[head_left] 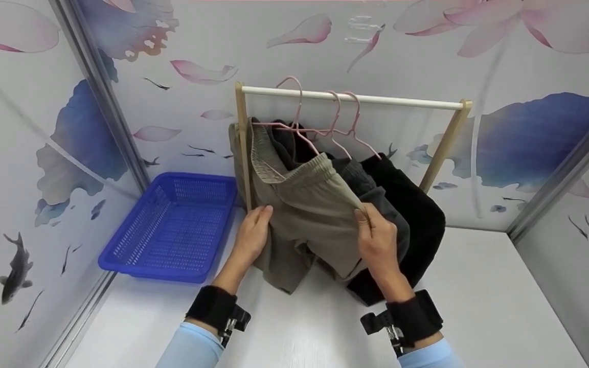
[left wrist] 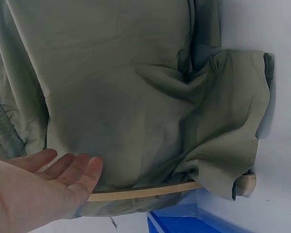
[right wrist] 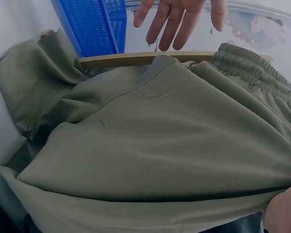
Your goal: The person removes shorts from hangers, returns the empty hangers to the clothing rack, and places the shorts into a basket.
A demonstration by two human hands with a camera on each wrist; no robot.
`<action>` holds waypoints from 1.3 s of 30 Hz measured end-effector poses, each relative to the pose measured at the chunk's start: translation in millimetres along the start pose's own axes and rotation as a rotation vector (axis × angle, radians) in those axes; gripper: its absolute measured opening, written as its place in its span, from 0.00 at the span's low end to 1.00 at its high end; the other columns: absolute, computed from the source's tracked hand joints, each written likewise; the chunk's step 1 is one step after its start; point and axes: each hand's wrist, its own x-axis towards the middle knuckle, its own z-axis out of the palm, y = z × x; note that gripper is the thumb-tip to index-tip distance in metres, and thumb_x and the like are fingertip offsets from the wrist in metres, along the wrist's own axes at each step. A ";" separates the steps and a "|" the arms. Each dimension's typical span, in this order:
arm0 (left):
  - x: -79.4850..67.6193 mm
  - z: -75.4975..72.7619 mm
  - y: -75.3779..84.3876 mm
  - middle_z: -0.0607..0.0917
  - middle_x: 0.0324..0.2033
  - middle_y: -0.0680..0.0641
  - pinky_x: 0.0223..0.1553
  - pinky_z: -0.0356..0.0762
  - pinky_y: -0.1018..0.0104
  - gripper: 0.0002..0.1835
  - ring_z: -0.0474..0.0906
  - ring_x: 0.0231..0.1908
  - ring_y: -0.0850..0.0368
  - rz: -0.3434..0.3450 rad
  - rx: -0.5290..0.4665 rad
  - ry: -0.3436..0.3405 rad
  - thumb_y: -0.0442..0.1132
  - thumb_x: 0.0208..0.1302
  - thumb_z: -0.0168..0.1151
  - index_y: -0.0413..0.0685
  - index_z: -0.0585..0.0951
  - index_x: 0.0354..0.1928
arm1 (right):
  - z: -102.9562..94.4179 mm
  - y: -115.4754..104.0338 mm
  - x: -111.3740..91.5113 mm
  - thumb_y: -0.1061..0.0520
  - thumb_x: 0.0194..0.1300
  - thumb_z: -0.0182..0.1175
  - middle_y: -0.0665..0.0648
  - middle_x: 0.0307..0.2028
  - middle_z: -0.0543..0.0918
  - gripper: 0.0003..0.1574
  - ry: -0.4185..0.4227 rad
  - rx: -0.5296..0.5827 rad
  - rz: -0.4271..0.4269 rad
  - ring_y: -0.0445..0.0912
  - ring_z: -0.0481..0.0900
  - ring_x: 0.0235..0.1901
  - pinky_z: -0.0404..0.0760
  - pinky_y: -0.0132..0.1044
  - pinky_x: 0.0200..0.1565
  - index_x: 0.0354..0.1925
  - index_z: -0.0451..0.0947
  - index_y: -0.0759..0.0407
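Olive-green shorts (head_left: 304, 209) with an elastic waistband hang from a pink hanger (head_left: 298, 112) at the left end of a small rack (head_left: 356, 98). My right hand (head_left: 379, 237) pinches the right side edge of the shorts between thumb and fingers; only a bit of that hand (right wrist: 283, 208) shows in the right wrist view. My left hand (head_left: 252, 230) is at the left side of the shorts, beside the rack's wooden leg. In the left wrist view, the fingers (left wrist: 82, 170) are extended close to the cloth; whether they touch it I cannot tell.
A blue plastic basket (head_left: 212, 245) stands left of the rack on the white table (head_left: 483, 291). Behind the olive shorts hang a dark grey garment (head_left: 366, 184) and a black garment (head_left: 417, 209) on pink hangers. Printed wall panels enclose the table.
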 end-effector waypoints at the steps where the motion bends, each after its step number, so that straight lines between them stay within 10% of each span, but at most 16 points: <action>1: -0.3 0.0 0.1 0.76 0.65 0.30 0.72 0.61 0.44 0.28 0.68 0.69 0.33 0.004 0.003 -0.002 0.48 0.81 0.46 0.30 0.75 0.66 | -1.4 0.0 -1.3 0.64 0.76 0.58 0.53 0.21 0.73 0.06 0.001 -0.003 0.009 0.44 0.69 0.21 0.69 0.35 0.28 0.41 0.82 0.63; 39: -12.7 -8.5 -14.3 0.76 0.66 0.31 0.73 0.60 0.44 0.28 0.67 0.71 0.34 0.017 -0.002 0.004 0.47 0.81 0.46 0.29 0.73 0.68 | -24.3 38.0 -74.8 0.68 0.73 0.59 0.54 0.24 0.77 0.05 0.009 -0.032 0.134 0.41 0.73 0.28 0.71 0.27 0.35 0.42 0.83 0.63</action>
